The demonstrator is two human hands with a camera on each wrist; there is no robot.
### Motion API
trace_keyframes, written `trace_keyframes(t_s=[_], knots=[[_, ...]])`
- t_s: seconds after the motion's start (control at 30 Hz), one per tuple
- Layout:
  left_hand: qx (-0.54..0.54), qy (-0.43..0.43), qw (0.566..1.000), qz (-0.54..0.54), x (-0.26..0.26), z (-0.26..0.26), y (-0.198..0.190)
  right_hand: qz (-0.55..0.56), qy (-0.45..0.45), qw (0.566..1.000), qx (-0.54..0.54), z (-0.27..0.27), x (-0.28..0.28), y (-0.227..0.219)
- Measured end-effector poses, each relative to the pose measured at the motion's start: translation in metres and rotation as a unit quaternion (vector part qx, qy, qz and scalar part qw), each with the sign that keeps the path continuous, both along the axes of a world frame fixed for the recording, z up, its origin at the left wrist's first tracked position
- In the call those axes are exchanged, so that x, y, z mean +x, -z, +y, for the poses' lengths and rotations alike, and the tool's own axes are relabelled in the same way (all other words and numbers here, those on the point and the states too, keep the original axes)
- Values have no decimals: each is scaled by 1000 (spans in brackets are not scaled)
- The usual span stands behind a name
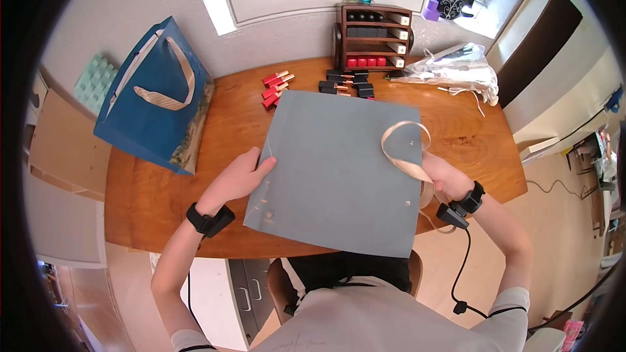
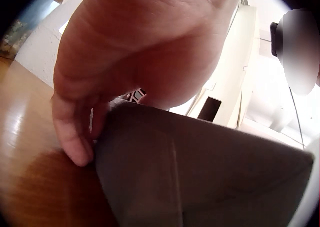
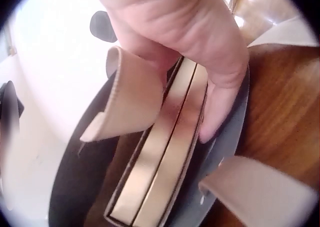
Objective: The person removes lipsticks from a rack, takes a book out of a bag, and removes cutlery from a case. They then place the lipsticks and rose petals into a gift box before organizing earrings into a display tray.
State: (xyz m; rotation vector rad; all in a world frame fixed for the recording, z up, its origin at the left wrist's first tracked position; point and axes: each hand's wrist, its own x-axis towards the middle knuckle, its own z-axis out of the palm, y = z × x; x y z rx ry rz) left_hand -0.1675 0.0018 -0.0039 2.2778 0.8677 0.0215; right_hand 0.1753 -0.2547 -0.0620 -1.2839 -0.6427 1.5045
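Note:
A grey paper gift bag (image 1: 332,169) lies tilted over the table's front, its mouth to the right. My left hand (image 1: 241,176) grips its left end, thumb on top and fingers folded round the edge in the left wrist view. At the mouth, my right hand (image 1: 448,175) reaches inside. The right wrist view shows a flat dark-edged box (image 3: 165,142) with two cream slabs, inside the bag. My right fingers straddle this box and hold it; the thumb tip is hidden. Beige ribbon handles (image 1: 399,161) loop from the mouth.
A large blue paper bag (image 1: 147,101) stands at the left of the wooden table (image 1: 476,156). Behind the grey bag lie red lipsticks (image 1: 276,85) and black tubes (image 1: 345,81). A wooden rack (image 1: 373,39) stands at the back, beside a clear plastic bundle (image 1: 450,72).

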Motion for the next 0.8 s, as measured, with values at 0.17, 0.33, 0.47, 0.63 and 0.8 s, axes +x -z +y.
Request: trace_keyframes(t_s=[0.17,0.33,0.47,0.63,0.8], knots=[[-29,7,1000,-4,-7,7,8,42,59,997,38,7,-7,-7],[-141,-37,982,-123,-15,-10,21,-114,28,987,112,-5,-1,-24],[-298,-84,947,-82,-8,-26,-14,-128,14,988,87,-12,1,-31],[-316,-80,932,-159,-20,-26,7,-79,80,993,44,-5,-8,-44],[-260,-137,941,-169,-45,-17,2,-43,63,996,49,4,43,-12]])
